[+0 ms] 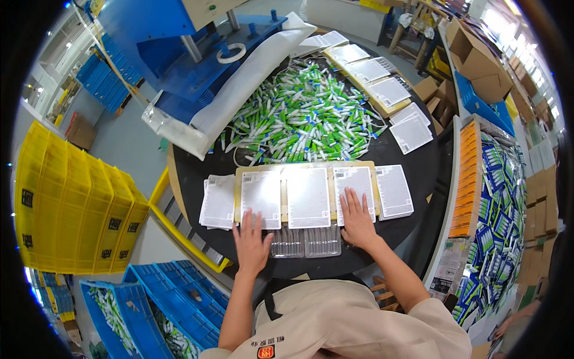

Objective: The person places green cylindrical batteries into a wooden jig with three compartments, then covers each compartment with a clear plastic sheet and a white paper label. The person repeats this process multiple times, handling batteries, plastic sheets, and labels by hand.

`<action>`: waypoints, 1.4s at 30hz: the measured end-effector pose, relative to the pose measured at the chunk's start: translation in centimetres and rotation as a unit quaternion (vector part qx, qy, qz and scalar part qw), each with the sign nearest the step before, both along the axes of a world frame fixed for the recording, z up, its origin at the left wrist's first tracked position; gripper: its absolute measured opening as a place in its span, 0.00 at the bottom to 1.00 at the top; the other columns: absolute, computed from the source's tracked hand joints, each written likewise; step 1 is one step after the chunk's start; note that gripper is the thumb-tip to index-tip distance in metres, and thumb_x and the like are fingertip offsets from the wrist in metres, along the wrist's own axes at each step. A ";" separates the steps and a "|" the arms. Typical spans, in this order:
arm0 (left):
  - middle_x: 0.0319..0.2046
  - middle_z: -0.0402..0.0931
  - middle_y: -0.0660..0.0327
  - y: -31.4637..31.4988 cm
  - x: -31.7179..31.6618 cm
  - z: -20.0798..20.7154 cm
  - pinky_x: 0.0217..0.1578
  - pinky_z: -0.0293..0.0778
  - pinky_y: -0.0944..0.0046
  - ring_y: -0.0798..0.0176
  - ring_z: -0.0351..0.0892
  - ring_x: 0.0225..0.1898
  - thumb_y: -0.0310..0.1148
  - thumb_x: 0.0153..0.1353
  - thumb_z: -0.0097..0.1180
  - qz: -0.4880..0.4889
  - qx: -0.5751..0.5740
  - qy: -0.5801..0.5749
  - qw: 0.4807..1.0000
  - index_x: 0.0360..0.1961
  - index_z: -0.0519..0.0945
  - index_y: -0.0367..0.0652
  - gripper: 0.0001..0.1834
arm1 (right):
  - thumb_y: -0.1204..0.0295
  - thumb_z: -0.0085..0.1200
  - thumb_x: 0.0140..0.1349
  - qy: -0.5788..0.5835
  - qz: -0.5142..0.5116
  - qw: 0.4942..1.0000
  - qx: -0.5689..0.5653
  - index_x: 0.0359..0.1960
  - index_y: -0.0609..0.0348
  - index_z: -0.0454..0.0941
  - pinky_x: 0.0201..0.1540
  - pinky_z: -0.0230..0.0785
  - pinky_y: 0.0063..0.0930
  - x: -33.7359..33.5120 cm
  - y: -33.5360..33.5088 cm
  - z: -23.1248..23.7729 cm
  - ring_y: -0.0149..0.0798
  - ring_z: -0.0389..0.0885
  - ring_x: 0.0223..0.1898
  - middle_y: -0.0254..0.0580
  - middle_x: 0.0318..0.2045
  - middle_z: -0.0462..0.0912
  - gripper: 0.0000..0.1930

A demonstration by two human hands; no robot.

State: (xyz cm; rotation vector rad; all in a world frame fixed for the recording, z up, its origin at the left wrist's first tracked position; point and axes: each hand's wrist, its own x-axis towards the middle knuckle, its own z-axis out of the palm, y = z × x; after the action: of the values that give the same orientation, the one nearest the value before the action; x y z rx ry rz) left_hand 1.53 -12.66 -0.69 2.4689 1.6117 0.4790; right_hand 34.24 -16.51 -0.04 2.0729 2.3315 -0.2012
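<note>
My left hand (252, 244) lies with fingers apart at the lower edge of a white printed card (262, 188). Its fingertips touch that card's bottom corner. Flat on another white card (353, 179) rest the spread fingers of my right hand (357, 220). Both cards, with a middle card (308, 194) between them, lie on a tan frame (302, 164). Clear ribbed plastic blister trays (323, 242) stick out below the frame between my hands. A stack of cards (217, 203) stands left of the frame, and a second stack (393, 190) right of it.
A large heap of small green-and-white tubes (305, 113) covers the back of the round black table (418, 173). Another frame with cards (388, 91) lies at the far right. A blue machine (209, 66) stands at back left. Yellow crates (72, 203) and blue bins (173, 293) flank the left.
</note>
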 end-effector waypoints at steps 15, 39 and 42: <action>0.76 0.54 0.49 1.3 1.4 2.6 0.75 0.41 0.38 0.48 0.52 0.77 0.43 0.69 0.57 -0.067 -0.022 -0.048 0.996 0.74 0.62 0.44 0.36 | 0.60 0.54 0.74 0.669 -0.626 0.334 0.220 0.54 0.66 0.79 0.50 0.78 0.49 37.5 -4.0 -17.7 0.49 0.84 0.45 0.49 0.47 0.85 0.20; 0.64 0.75 0.62 -9.3 -6.4 -13.2 0.66 0.67 0.46 0.53 0.73 0.65 0.64 0.73 0.39 0.374 -0.406 -0.802 0.227 0.65 0.74 0.50 0.34 | 0.72 0.61 0.55 -0.131 -0.003 0.980 0.150 0.69 0.56 0.67 0.72 0.57 0.55 14.1 -2.8 3.1 0.54 0.65 0.71 0.55 0.66 0.70 0.36; 0.69 0.70 0.62 -8.6 -5.8 -11.4 0.68 0.65 0.44 0.52 0.69 0.69 0.65 0.74 0.35 0.399 -0.360 -0.795 0.282 0.71 0.69 0.52 0.36 | 0.70 0.48 0.66 -0.117 0.141 0.978 0.094 0.69 0.63 0.66 0.75 0.54 0.54 9.7 -0.7 1.4 0.51 0.64 0.73 0.57 0.70 0.68 0.28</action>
State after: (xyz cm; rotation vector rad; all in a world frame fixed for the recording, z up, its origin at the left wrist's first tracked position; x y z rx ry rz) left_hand -4.23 -21.30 -12.08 -0.3083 1.0701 1.2045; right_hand 43.92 -17.25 1.34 1.6899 2.5354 0.2646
